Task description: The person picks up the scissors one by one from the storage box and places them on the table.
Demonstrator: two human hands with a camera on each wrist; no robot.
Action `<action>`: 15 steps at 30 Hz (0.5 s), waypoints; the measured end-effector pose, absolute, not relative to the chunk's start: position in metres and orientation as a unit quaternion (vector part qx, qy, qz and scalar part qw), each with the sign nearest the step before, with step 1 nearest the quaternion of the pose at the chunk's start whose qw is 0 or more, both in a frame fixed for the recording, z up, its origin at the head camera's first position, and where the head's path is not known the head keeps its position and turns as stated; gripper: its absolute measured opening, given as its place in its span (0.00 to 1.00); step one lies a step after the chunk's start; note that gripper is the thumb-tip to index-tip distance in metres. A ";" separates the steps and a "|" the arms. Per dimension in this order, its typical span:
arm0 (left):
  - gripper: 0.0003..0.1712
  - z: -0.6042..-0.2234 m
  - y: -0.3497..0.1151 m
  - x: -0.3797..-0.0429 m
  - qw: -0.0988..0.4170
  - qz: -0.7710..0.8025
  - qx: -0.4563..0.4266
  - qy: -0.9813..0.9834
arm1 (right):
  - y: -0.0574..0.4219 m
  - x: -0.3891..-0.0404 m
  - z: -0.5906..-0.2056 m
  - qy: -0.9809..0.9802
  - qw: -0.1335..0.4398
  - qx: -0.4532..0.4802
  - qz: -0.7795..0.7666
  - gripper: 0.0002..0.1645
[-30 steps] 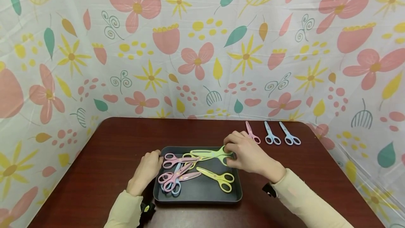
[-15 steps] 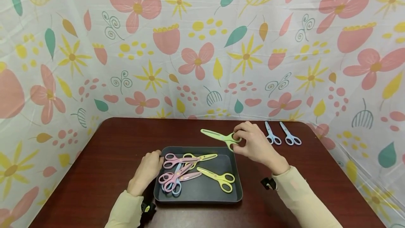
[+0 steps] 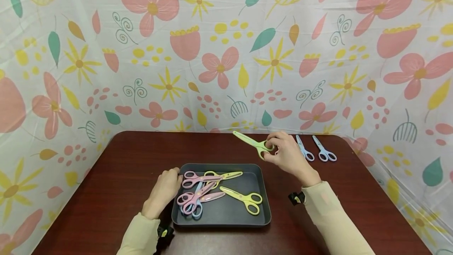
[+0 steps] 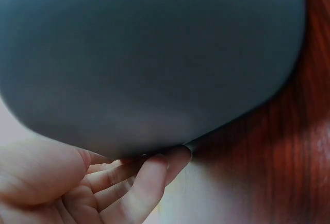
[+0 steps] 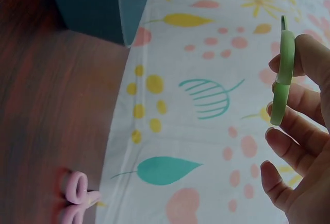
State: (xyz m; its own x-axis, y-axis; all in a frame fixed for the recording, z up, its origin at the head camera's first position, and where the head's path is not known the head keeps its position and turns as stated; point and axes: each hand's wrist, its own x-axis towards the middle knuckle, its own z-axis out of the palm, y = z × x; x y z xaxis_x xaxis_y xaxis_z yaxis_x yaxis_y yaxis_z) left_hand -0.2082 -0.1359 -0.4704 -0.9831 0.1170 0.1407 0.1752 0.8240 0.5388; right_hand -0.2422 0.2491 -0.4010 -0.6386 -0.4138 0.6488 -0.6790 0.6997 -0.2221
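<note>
My right hand pinches light green scissors by the finger loops, holding them above the table behind the tray. Seen edge-on in the right wrist view, the scissors sit between thumb and fingertips. My left hand grips the left rim of a dark grey tray; the left wrist view shows curled fingers against the tray's wall. Inside the tray lie two yellow scissors, one at the front right and one farther back, beside overlapping pink scissors and blue scissors.
Two blue scissors, one farther right, lie at the table's back right. Pink scissors beside them are mostly hidden behind my right hand in the head view. A flower-printed curtain hangs right behind the table's back edge.
My right hand has lifted the light green scissors out of the tray and moved them back and right. The left hand stays on the tray's rim.
</note>
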 end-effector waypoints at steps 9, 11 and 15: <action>0.06 -0.470 -0.136 -0.207 0.035 -0.296 -0.072 -0.952 | 0.252 -0.259 -0.412 -0.907 0.253 0.237 0.240 0.07; 0.06 -0.470 -0.137 -0.207 0.034 -0.296 -0.072 -0.952 | 0.252 -0.263 -0.415 -0.913 0.243 0.218 0.243 0.07; 0.06 -0.470 -0.137 -0.208 0.039 -0.294 -0.074 -0.952 | 0.250 -0.270 -0.420 -0.930 0.224 0.172 0.237 0.08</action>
State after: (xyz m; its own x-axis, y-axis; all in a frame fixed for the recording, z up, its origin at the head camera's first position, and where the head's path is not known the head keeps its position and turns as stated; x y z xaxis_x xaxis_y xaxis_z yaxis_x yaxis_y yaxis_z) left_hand -0.2076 -0.1370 -0.4697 -0.9860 0.1182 0.1174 0.1638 0.8158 0.5547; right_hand -0.2698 0.2502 -0.4195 -0.8404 -0.2141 0.4978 -0.4262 0.8286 -0.3631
